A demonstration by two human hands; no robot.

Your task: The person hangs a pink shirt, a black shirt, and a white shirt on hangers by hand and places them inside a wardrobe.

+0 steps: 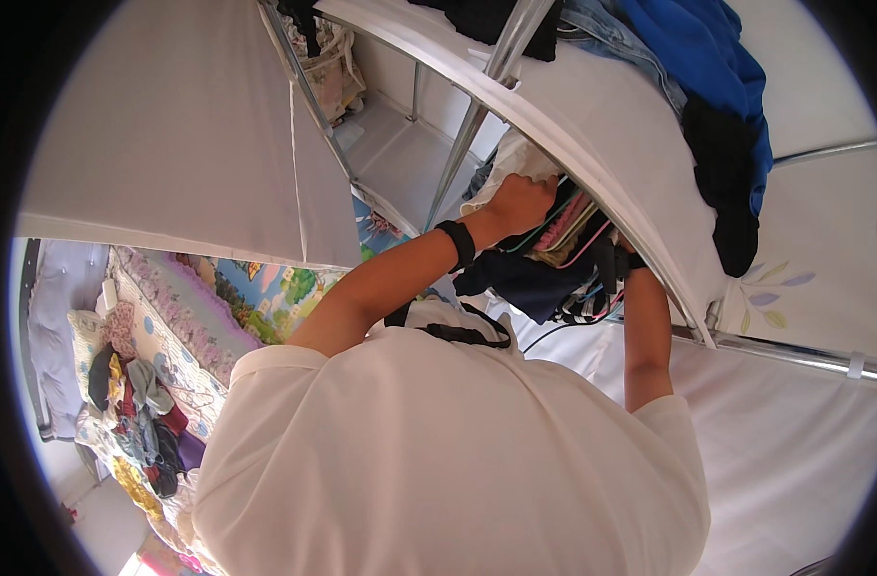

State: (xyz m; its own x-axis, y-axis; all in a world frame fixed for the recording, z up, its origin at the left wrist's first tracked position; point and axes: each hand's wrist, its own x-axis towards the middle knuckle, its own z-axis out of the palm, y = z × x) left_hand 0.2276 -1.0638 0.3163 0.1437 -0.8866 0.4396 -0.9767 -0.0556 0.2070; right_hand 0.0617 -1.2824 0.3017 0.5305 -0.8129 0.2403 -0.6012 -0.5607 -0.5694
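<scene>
My left hand (526,203), with a black band at the wrist, reaches into a fabric wardrobe. Its fingers are curled beside a white garment (514,160) and a row of hanging clothes; what they grip is hidden. Green, pink and yellowish hangers (581,241) run close together to the right of this hand. Dark navy clothing (514,282) hangs below them, with a black-and-white striped piece (581,308) lower down. My right hand (623,246) is mostly hidden behind the wardrobe's top edge and a black device at the wrist, close to the hangers.
A metal pole (456,162) stands left of my left hand. Blue (705,50), denim and black clothes lie over the white wardrobe top (597,108). A white fabric flap (194,144) spreads at the left. Piled clothes (147,417) lie on a bed at the lower left.
</scene>
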